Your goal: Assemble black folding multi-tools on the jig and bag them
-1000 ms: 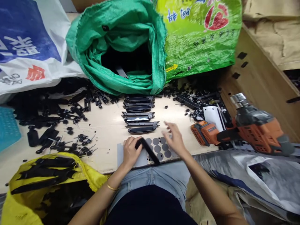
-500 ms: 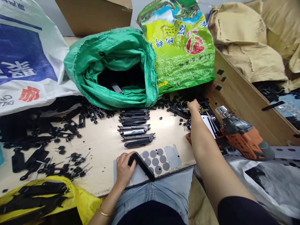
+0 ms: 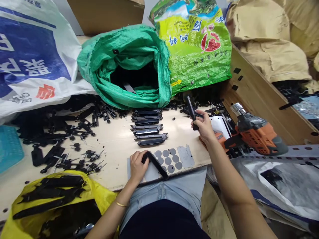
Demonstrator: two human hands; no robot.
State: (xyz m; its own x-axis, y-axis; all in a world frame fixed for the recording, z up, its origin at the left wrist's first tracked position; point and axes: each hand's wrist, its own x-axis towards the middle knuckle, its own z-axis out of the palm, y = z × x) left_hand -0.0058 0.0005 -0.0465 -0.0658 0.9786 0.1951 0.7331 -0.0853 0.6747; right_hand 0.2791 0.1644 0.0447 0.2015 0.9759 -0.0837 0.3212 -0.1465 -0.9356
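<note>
At the front edge of the table, my left hand [image 3: 138,166] is closed around one end of a long black plastic bar [image 3: 157,165], which slants down to the right. My right hand [image 3: 204,126] grips a slim black plastic part [image 3: 191,109], raised above the tabletop; its exact kind is unclear. Between and beyond the hands lies a row of black plastic bars [image 3: 150,141], several of them side by side. Under and beside the left-hand bar are a grey sheet and grey round discs [image 3: 168,161]. An orange and black power drill [image 3: 261,134] lies right of my right hand.
Loose black parts with metal pins [image 3: 72,161] cover the table's left side. An open green sack [image 3: 99,83], a lime-green bag [image 3: 199,66] and a white-blue sack [image 3: 27,56] line the back. A yellow bag [image 3: 99,196] stands front left. A wooden board [image 3: 271,96] borders the right.
My right hand has come back from the heap of parts at the back right, and now holds a slim black part. My left hand stays on its bar. The view has shifted slightly.
</note>
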